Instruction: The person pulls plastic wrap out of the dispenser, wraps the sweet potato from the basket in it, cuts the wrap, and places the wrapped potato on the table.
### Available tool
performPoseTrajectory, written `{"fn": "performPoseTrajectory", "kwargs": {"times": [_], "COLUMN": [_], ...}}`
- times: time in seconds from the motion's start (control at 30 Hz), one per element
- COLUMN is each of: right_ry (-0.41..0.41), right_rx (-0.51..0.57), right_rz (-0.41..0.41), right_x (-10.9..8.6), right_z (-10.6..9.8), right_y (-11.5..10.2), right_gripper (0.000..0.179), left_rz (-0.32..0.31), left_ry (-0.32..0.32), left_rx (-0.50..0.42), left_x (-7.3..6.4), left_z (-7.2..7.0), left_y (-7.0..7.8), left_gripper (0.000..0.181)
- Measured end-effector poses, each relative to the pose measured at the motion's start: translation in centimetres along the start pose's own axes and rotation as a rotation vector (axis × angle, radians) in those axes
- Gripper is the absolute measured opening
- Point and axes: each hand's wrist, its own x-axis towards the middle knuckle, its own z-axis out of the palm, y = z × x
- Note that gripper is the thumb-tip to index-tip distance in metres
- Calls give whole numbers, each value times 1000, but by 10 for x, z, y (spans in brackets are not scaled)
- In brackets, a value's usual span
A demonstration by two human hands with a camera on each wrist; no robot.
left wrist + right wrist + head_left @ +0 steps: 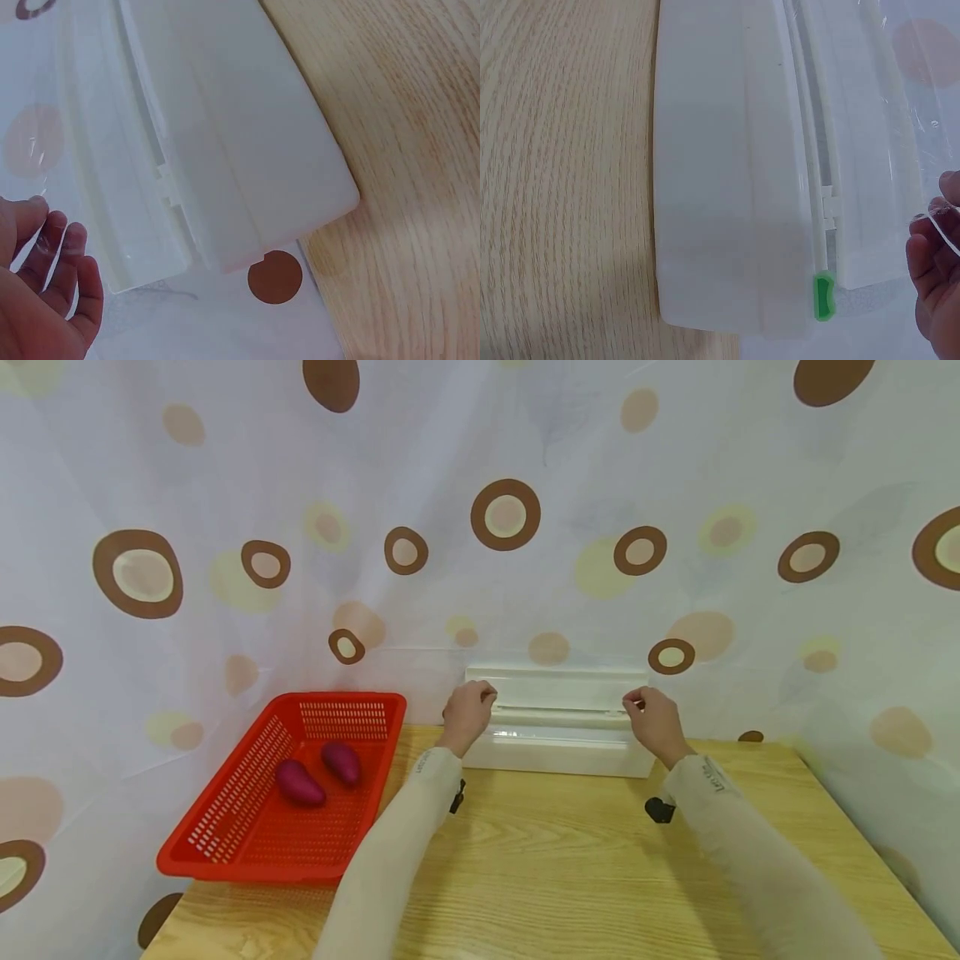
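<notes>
A long white cling film dispenser sits at the back of the table, its lid tilted up against the curtain. Clear cling film stretches over the lid side, showing as glare and creases. My left hand pinches one film corner between thumb and fingers near the dispenser's left end; the left wrist view shows this hand beside the lid. At the right end my right hand pinches the other corner, fingertips bunching the film. A green piece shows at the dispenser's right end.
To the left stands a red plastic basket holding two purple sweet potatoes. The wooden table stretches between my forearms. A curtain with brown and beige circles hangs behind and on both sides.
</notes>
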Motion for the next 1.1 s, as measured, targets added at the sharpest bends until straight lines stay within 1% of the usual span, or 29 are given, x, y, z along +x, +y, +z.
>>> {"fn": "performPoseTrajectory", "kwargs": {"times": [0.2,0.3,0.37,0.43,0.57,0.7,0.83,1.0,1.1], "right_ry": [16,46,63,76,84,102,111,120,120], "right_rx": [39,43,40,38,41,37,44,41,34], "right_rz": [24,12,1,-7,3,2,7,29,37], "right_x": [2,2,4,5,9,13,15,18,21], "right_z": [-3,-3,-4,-5,-9,-13,-17,-24,-29], "right_y": [-4,-7,-9,-11,-15,-19,-23,-29,-33], "right_gripper": [20,20,19,18,19,20,22,21,22], "left_rz": [24,33,42,64,91,98,100,96,106], "left_ry": [15,16,21,36,57,69,84,86,94], "left_rx": [-26,-37,-49,-58,-77,-91,-81,-51,-42], "left_x": [2,3,3,3,3,6,10,13,15], "left_z": [-5,-8,-11,-15,-23,-31,-37,-45,-49], "left_y": [3,7,9,11,11,12,15,21,23], "left_gripper": [18,17,16,15,14,14,14,15,15]}}
